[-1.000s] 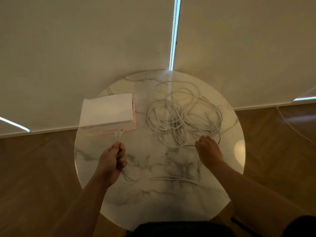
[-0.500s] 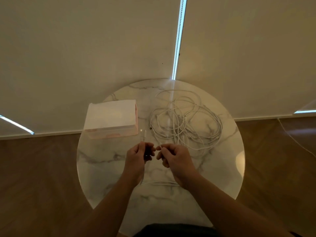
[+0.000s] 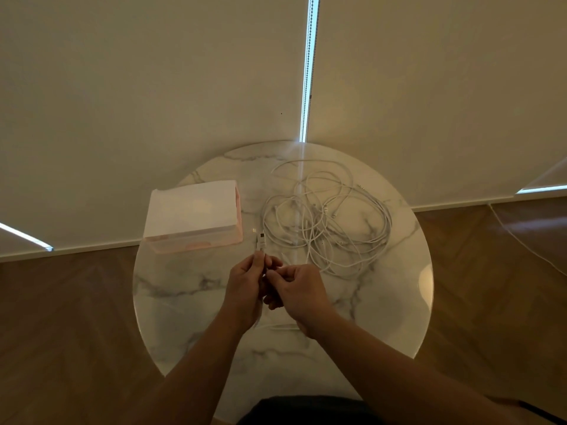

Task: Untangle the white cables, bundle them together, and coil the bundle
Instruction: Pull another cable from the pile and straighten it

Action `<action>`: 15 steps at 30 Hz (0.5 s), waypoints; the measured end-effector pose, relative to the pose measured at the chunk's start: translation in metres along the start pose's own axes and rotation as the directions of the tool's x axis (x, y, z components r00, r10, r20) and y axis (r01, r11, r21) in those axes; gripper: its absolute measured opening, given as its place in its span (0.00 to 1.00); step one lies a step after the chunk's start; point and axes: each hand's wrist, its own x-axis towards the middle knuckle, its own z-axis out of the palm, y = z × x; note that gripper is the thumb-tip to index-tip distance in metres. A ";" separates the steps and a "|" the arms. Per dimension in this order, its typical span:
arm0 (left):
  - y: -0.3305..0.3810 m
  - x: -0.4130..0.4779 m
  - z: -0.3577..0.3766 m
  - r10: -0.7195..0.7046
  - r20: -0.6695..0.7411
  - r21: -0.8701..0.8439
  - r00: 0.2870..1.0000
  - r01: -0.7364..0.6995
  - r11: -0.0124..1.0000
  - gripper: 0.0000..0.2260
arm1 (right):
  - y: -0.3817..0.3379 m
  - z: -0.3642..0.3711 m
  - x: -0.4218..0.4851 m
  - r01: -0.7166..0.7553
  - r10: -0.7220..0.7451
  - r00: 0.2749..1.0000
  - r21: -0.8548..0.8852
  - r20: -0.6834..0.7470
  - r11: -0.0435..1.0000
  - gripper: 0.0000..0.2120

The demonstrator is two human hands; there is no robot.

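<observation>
We see both hands together over the near middle of the table [image 3: 383, 317]. The left hand [image 3: 245, 286] has its fingers curled and pinches the cable ends [image 3: 260, 239], whose plugs stick up just past its fingertips. The right hand [image 3: 299, 289] is just beside it, knuckles nearly touching, fingers curled in and pinching a thin cable strand [image 3: 283, 259] right at the left hand's fingertips. The grip point itself is small and dim.

The white cables [image 3: 325, 219] lie in a loose tangled pile beyond the right hand, flat on the tabletop, with the nearest loops just past its knuckles. One short run of cable [image 3: 283, 327] lies on the table under both wrists. A white box with a pinkish base [image 3: 191, 214] sits beyond the left hand and off to its left, and the plugs reach up near its closest corner. Wood floor [image 3: 76, 317] lies around the table.
</observation>
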 end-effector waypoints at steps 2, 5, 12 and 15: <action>0.000 0.004 -0.001 0.011 -0.036 0.008 0.999 -0.010 1.000 0.15 | 0.006 -0.003 0.000 0.107 -0.115 0.993 -0.239 -0.022 0.965 0.10; 0.000 0.015 -0.003 0.048 -0.144 -0.043 0.988 -0.054 0.998 0.16 | 0.018 -0.008 -0.004 0.258 -0.295 0.955 -0.544 0.019 0.798 0.08; 0.021 0.027 -0.019 0.082 -0.326 -0.128 0.942 -0.130 0.983 0.16 | 0.051 -0.038 0.010 0.333 -0.262 0.930 -0.891 0.257 0.308 0.14; 0.027 0.027 -0.028 0.105 -0.308 -0.057 0.945 -0.129 0.990 0.16 | 0.047 -0.042 0.019 0.477 -0.420 0.847 -0.815 0.327 0.328 0.12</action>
